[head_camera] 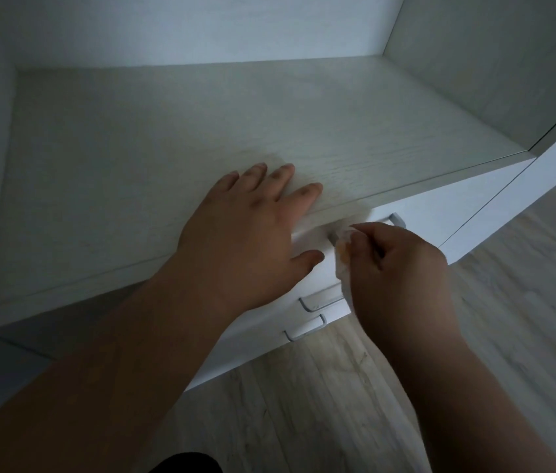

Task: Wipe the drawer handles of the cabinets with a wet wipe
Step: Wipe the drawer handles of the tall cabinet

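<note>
wet wipe is sitting pinched in our right hand, which is curling round it and holding it against the top drawer handle, above two lower handles. our left hand is lying spread flat, pressing on the cabinet top beyond.

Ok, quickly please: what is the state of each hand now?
Left hand: open, flat on the cabinet top.
Right hand: closed on the wipe, at the top handle.
</note>
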`<state>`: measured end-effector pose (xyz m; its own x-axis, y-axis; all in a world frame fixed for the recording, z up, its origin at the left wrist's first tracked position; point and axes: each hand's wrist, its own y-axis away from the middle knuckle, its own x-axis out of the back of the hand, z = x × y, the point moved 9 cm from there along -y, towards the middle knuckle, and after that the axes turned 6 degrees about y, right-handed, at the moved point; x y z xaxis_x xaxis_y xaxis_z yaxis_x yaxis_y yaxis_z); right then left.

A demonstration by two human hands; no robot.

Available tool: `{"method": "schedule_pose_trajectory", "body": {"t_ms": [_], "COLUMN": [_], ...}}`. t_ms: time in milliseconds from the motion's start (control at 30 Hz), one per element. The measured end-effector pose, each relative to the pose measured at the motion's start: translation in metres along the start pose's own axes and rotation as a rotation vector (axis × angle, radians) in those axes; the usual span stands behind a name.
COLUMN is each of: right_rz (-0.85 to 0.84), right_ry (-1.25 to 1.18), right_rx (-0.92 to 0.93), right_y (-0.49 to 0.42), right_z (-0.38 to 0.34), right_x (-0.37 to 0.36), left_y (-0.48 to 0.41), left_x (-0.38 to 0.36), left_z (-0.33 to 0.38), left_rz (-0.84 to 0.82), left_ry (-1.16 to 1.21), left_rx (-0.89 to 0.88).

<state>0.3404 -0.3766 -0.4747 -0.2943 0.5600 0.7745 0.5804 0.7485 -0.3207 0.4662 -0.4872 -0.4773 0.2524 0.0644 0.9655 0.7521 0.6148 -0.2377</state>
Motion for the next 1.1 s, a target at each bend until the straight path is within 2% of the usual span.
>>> {"method": "schedule_pose_trajectory", "body": {"t_ms": [133,200,333,433,600,767,900,1100], "right_rz": [0.000,0.018,0.182,0.112,0.161,-0.001,0.083,0.070], "right_ry": [0.195,0.168,0.058,0.151,-0.020,0.154,0.006,0.275], "right_rx": [0.094,0.097,0.131,0.121,0.104,0.051,0.062,0.106], "right_y": [0.000,0.002,0.011,0.010,0.011,0.005,0.005,0.003], "right_z": [-0.006,-0.005,0.001,0.000,0.005,0.002,0.007,-0.005], "right_x": [-0.015,-0.019,-0.004,-0.014,-0.004,-0.021,-0.008,-0.021], "left_y": [0.001,0.001,0.001,0.001,0.002,-0.001,0.000,0.000], "left_x": [-0.001,0.000,-0.001,0.000,0.002,0.000,0.001,0.000], "left_z": [0.001,0.001,-0.001,0.000,0.000,0.000,0.000,-0.001], "left_rz": [-0.016,-0.012,-0.028,-0.015,-0.024,-0.026,-0.020,-0.008], "left_ry": [0.005,0.012,0.051,0.043,0.047,0.041,0.048,0.046], "left_rx": [-0.006,-0.001,0.013,0.007,0.021,0.018,0.020,0.021]}}
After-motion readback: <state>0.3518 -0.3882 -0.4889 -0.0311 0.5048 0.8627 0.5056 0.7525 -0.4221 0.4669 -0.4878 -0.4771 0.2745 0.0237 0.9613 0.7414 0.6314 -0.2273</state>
